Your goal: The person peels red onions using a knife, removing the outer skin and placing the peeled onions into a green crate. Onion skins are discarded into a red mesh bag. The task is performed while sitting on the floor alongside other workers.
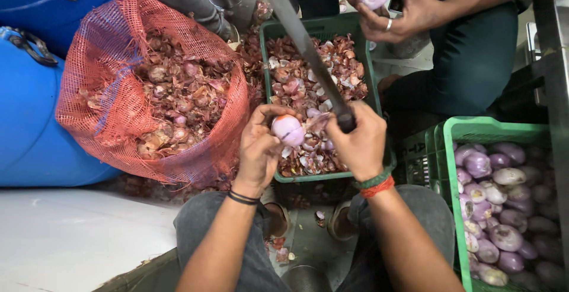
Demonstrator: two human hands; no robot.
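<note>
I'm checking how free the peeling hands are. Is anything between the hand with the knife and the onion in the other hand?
Nothing visible. The left hand holds the onion over the green crate of peels, and the right hand, gripping the knife, sits right beside it. Only a loose flap of skin hangs between them.

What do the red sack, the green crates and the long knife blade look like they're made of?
The red sack looks like woven plastic mesh: an open net with the onions showing through. The green crates look like moulded plastic, with a smooth, uniform colour and thick rims. The knife blade, held in the right hand, looks like dull grey metal, though motion blur leaves the finish unclear.
</note>
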